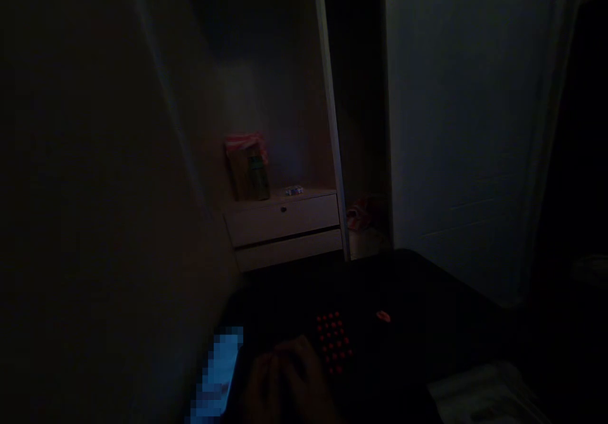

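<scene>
In very dim light, my left hand [263,380] and my right hand [304,370] are close together at the bottom of the head view. Their fingertips meet, with the fingers bent and pressed together. Whatever they pinch, if anything, is too dark to make out. Just right of my right hand, several small red dots [334,342] form rows on the dark surface [413,354]. Farther right lies a small reddish oval piece [383,316]. Left of my left hand glows a bluish screen [218,373], blurred into blocks.
Pale cloth or paper [484,392] lies at the lower right. Beyond the dark surface stands a cabinet with drawers [285,224]. On its shelf are a brown bag [239,171], a green bottle [259,178] and a small patterned item [294,190]. A pale door panel [465,120] rises at right.
</scene>
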The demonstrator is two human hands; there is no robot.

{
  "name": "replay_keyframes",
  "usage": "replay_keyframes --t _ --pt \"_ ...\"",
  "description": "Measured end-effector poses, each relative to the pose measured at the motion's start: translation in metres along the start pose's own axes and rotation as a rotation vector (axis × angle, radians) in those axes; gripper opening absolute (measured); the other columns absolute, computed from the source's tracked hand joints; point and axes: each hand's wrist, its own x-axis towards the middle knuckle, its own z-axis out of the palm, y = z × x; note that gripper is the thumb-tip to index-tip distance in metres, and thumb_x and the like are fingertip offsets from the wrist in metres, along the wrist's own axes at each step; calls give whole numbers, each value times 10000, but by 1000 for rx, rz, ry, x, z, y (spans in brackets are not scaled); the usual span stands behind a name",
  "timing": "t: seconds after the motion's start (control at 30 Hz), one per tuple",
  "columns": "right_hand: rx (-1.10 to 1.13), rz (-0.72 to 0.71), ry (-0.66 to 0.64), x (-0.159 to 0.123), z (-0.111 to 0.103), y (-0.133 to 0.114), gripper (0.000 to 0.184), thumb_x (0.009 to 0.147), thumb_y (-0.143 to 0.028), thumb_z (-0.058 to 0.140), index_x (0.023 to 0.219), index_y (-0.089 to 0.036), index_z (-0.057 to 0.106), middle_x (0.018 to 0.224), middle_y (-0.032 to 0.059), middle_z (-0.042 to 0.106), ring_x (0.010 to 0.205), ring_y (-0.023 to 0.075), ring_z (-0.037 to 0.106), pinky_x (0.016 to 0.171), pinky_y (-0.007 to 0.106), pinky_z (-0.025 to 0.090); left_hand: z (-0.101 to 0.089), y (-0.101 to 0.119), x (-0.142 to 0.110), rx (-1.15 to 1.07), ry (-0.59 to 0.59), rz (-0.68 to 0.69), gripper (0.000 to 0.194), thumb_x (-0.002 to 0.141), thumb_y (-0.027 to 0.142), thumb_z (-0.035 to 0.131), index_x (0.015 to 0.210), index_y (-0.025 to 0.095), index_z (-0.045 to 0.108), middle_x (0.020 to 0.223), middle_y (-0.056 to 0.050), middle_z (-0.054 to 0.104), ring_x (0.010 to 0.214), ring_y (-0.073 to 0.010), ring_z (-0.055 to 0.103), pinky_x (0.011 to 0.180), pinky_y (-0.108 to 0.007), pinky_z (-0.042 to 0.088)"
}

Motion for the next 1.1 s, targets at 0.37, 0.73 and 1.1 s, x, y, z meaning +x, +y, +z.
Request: replay_keyframes --t 0.37,0.73,1.1 --pt "16 11 -16 -3 -2 -9 222 954 -322 547 1046 -230 726 1085 88 715 1059 256 696 982 417 534 2 -1 2 -10 -18 -42 725 801 801 510 1101 161 675 1157 -183 762 1107 -349 715 1008 -484 541" --pt "67 92 82 -5 -1 -7 241 989 -413 525 1069 -267 699 1080 55 721 1058 240 687 983 368 525 -3 -26 0 20 141 12 590 736 749 624 950 230 807 1158 -135 804 1113 -365 740 997 -474 590" --pt "39 99 73 1 -2 -9 232 962 -397 552 1023 -253 723 1072 69 698 1066 254 677 999 396 513 -2 -12 4 12 -58 43 750 795 800 561 1066 137 783 1154 -169 791 1090 -322 732 1014 -397 554"
